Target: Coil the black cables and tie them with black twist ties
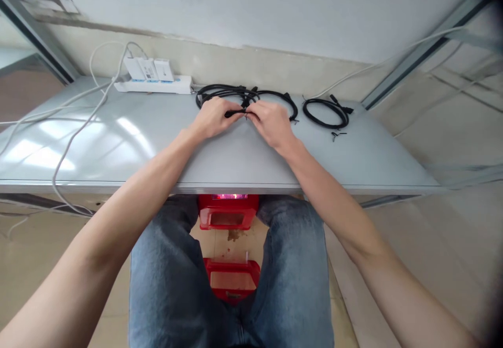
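Note:
In the head view, my left hand (216, 117) is closed with thumb and fingers around a short stretch of black cable (234, 112). My right hand (273, 122) pinches at the same spot, its fingertips meeting those of the left. Thin dark ends, like those of a twist tie, poke out between the fingertips, too small to make out fully. Just behind my hands lie coiled black cables (214, 89), partly hidden by them. Off to the right rests a separate coiled black cable (326, 126), with a small black twist tie (337, 135) in front of it.
A white power strip (157, 86) with several white adapters (148, 69) stands against the wall at back left. White cords (74, 136) trail over the left of the grey tabletop (243, 164) and its front edge. Metal posts rise at both sides. Beneath is a red stool-like object (228, 217).

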